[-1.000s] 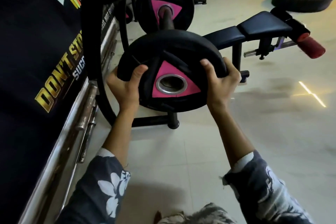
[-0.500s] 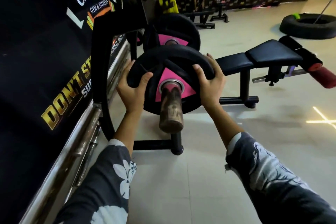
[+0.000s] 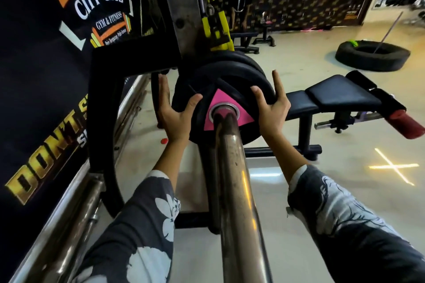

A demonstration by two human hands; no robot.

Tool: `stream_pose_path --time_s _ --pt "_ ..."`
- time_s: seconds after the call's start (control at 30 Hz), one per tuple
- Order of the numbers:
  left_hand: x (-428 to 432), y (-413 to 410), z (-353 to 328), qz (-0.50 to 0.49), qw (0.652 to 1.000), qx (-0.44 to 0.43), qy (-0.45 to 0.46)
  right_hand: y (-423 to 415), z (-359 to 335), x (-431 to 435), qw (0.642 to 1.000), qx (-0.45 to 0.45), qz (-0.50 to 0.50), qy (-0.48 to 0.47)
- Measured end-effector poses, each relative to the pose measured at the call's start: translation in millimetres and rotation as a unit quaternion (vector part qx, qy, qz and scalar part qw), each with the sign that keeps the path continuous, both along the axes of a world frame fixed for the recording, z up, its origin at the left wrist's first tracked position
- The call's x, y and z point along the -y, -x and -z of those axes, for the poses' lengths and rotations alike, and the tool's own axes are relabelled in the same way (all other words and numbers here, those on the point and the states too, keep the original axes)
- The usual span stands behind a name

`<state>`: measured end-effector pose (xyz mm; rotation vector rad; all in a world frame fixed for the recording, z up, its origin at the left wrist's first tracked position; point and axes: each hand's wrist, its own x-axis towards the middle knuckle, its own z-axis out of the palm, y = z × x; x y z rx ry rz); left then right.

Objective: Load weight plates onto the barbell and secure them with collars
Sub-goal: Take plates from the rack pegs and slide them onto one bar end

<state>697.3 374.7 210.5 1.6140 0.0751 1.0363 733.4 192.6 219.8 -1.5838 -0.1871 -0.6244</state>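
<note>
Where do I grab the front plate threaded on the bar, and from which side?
Take the plate by its thick outer rim, at the left and right edges, where the left hand and right hand sit. Come from the free end of the bar, one hand either side: it fills the centre hole, and the plate stands upright facing that end.

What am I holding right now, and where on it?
The weight plate, threaded on the barbell sleeve: left hand grips its left rim, right hand its right rim, thumbs on the front face.
</note>
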Motion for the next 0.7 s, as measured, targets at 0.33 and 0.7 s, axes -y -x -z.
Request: stream_pose_path --time_s 0.33,0.7 --pt "1 -15 -5 -0.005 1.000 -0.001 0.013 -29 2 -5 0.999 0.018 0.034 0.012" --pt "-1 -4 -8 0.010 0.999 -0.043 0.007 -12 -1 -2 0.998 -0.044 0.012 0.032"
